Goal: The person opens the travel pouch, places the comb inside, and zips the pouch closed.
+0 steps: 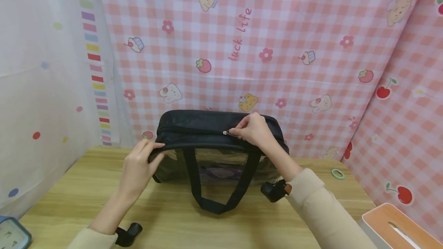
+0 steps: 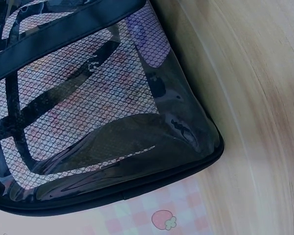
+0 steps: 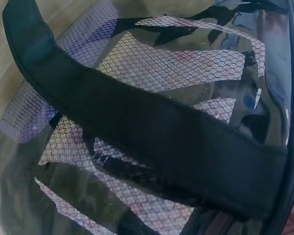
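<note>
A black bag (image 1: 207,120) with see-through and mesh sides stands on the wooden table, its black strap handle (image 1: 196,187) hanging down in front. My left hand (image 1: 138,162) pinches the bag's top left corner, thumb below the edge and fingers above. At the top, right of the middle, my right hand (image 1: 254,130) pinches the small metal zipper pull (image 1: 225,132). A dark slit runs along the top to the left of the pull. Something purple (image 2: 146,36) shows through the clear side in the left wrist view; its kind is unclear. The handle (image 3: 137,122) crosses the right wrist view.
A green ring (image 1: 337,174) lies on the table (image 1: 166,218) to the right. An orange-topped tissue box (image 1: 391,218) stands at the front right, a blue-framed clock (image 1: 15,233) at the front left. A pink checked cloth (image 1: 221,80) hangs behind the bag.
</note>
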Demonstrator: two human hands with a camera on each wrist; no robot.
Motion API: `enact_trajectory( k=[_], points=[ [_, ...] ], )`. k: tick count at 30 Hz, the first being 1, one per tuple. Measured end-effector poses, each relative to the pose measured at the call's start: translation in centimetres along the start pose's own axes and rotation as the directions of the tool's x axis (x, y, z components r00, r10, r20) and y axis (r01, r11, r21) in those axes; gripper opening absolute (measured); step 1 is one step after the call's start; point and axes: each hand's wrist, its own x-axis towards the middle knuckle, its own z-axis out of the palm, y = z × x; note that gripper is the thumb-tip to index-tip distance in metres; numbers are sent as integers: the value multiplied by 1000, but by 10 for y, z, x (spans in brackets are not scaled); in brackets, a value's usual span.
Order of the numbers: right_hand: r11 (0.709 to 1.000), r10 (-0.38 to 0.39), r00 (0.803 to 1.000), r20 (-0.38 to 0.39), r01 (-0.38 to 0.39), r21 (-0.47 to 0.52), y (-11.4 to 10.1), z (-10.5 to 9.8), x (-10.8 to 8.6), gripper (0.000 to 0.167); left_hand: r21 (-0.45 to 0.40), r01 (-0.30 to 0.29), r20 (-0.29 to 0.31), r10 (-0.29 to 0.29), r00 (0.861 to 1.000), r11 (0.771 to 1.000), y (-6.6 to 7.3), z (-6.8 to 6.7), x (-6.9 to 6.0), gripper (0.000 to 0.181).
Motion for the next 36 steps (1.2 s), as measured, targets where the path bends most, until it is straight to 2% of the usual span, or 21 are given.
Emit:
enact_trajectory(
  k=[8,17,23,36],
  points=[
    [1000,18,1000,-14,-18,-11,12,-10,-2,23,-4,-3,6,3,1000,1000,0,-1,0,26],
    [998,18,999,-45,-15,59,34,-25,-8,22,-4,-9,1,9,1000,1000,3,-1,1,26],
    [998,3,998,-57,1,66,40,-30,-12,23,5,-11,11,11,1000,1000,2,-2,1,26],
    [989,65,996,-62,-56,135,57,-42,-14,27,5,-11,-2,11,1000,1000,2,-1,0,27]
  ],
)
